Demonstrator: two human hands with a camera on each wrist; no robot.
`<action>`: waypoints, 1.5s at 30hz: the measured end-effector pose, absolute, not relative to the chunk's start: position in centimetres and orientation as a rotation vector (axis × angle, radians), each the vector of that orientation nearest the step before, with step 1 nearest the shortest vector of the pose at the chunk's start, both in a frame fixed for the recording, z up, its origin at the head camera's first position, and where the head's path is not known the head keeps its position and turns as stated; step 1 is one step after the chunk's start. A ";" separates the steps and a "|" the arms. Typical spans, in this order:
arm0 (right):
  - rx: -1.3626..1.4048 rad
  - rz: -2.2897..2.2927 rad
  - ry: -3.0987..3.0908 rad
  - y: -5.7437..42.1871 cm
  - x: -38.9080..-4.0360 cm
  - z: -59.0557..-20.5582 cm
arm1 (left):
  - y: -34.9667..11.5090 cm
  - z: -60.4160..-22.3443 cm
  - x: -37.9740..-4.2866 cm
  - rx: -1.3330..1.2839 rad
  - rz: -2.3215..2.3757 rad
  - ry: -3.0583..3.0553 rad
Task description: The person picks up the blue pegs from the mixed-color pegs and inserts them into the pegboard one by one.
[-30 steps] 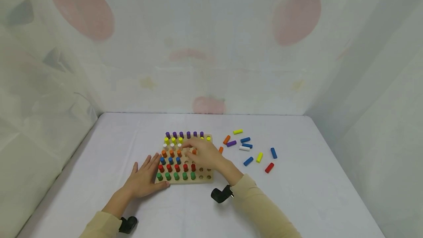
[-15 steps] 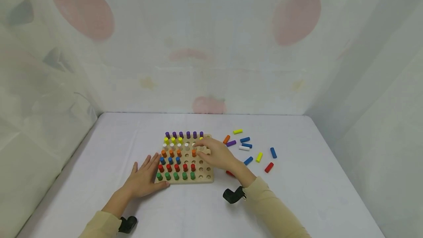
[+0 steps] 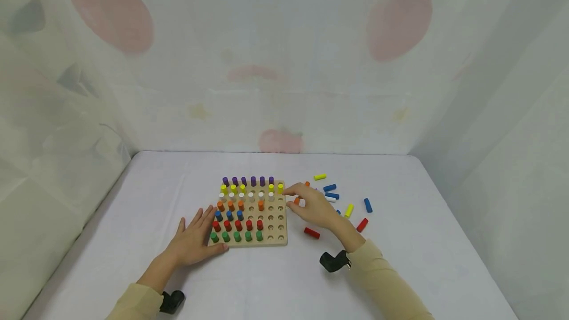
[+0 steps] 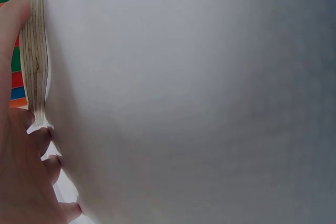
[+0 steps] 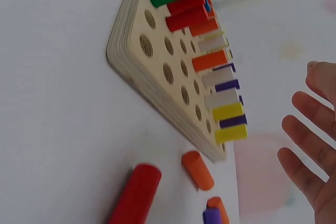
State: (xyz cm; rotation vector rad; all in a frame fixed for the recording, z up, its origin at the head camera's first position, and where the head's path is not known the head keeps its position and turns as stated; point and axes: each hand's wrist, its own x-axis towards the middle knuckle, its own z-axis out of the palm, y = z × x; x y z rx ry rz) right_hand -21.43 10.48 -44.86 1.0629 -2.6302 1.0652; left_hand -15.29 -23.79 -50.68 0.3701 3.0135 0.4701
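A wooden pegboard (image 3: 275, 242) stands on the white table with rows of colored pegs: purple, yellow, white, orange, blue, red and green. My left hand (image 3: 192, 243) rests flat against its left edge, the thumb touching the front left corner; the left wrist view shows the thumb on the board's layered side. Just beyond the board's right edge hovers my right hand (image 3: 313, 206), fingers loosely bent, thumb and index apart. No peg shows in it in the right wrist view. An orange peg (image 3: 297, 201) lies beneath it. The nearest standing pegs are a yellow peg (image 3: 280, 188) and a white peg (image 3: 271, 196).
Loose pegs lie right of the board: a red peg (image 3: 311, 232) near its edge, another red peg (image 3: 362, 224), a yellow peg (image 3: 348, 211), a blue peg (image 3: 368, 205) and several others partly behind my right hand. Printed cloth rises behind the table.
My right hand has moved right, off the white row and past the board's edge. White pegs there and the loose red peg now show. My left hand has stayed still.
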 end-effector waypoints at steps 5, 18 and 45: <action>1.014 1.069 -2.647 12.1 -21.7 -45.2 | -23.8 -50.7 -15.3 0.370 0.467 3.020; 0.960 1.057 -2.650 15.4 -22.0 -45.9 | -23.6 -50.5 -15.2 0.364 0.473 3.014; 0.861 1.057 -2.811 21.1 -22.1 -48.6 | -23.6 -50.5 -15.3 0.356 0.466 3.013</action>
